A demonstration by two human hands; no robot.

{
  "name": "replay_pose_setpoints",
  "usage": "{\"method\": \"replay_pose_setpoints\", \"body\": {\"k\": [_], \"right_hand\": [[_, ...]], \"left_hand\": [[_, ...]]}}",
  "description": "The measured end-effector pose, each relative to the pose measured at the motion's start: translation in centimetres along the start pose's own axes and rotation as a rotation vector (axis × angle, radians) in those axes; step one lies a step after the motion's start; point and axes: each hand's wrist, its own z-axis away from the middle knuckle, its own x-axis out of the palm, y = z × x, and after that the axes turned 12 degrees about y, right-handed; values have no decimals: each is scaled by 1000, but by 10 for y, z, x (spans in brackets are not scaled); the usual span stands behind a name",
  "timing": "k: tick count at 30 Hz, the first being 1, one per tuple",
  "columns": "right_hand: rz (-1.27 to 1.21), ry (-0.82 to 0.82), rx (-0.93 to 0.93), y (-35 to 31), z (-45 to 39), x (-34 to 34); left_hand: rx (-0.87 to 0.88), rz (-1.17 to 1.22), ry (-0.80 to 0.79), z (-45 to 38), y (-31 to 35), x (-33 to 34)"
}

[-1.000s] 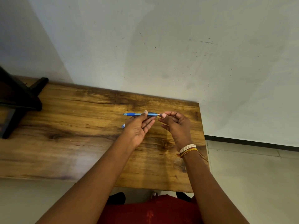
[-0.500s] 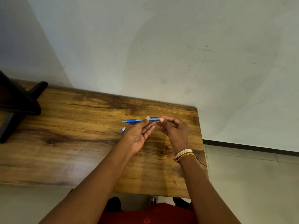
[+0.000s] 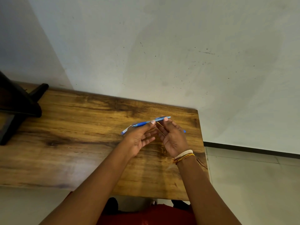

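Observation:
Over the right part of the wooden table (image 3: 78, 127), both hands hold a blue pen (image 3: 142, 123) with its tip pointing left and its right end tilted slightly up. My left hand (image 3: 138, 138) pinches the barrel, thumb on top near the middle. My right hand (image 3: 173, 137) pinches the pen's right end, also with the thumb on top. A thin tan band or thread (image 3: 159, 125) shows between the two thumbs. A second blue and white pen-like piece (image 3: 124, 131) lies on the table under the hands, mostly hidden by them.
A black stand (image 3: 17, 103) occupies the table's far left. A pale wall runs right behind the table. The table's right edge (image 3: 200, 135) is close to my right hand, with tiled floor (image 3: 251, 184) beyond it.
My right hand has gone from curled at the pen's end to pinching it with the thumb on top. The pen has shifted right and its right end has lifted.

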Motion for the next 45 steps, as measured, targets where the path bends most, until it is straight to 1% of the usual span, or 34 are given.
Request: {"method": "replay_pose_setpoints", "body": {"k": [4, 8, 10, 12, 16, 18, 22, 24, 29, 36, 39, 45], "right_hand": [[-266, 29, 68, -9, -7, -11], [-434, 122, 102, -13, -13, -18], [-470, 140, 114, -14, -14, -21], [-481, 99, 115, -15, -14, -25], [-484, -51, 114, -19, -14, -32], [-482, -77, 122, -20, -11, -31], [-503, 21, 152, -25, -8, -27], [-527, 43, 156, -28, -7, -25], [-495, 50, 153, -28, -4, -22], [-449, 31, 110, -30, 0, -17], [-435, 48, 94, -31, 0, -16], [-405, 21, 75, -30, 0, -15]], "left_hand": [[-13, -91, -8, -2, 1, -7], [-33, -221, -2, -3, 1, -12], [-46, -274, 1, -3, 1, -12], [-58, -312, 3, -3, 1, -13], [-72, -336, 7, -4, -1, -14], [-80, -338, 2, -4, -1, -13], [-94, -351, -16, -1, 0, -13], [-98, -356, -25, -1, 0, -14], [-108, -358, -33, -1, 0, -15], [-120, -398, -91, 3, 0, -16], [-132, -411, -109, 4, 1, -16], [-189, -419, -164, 7, 4, -17]]}}
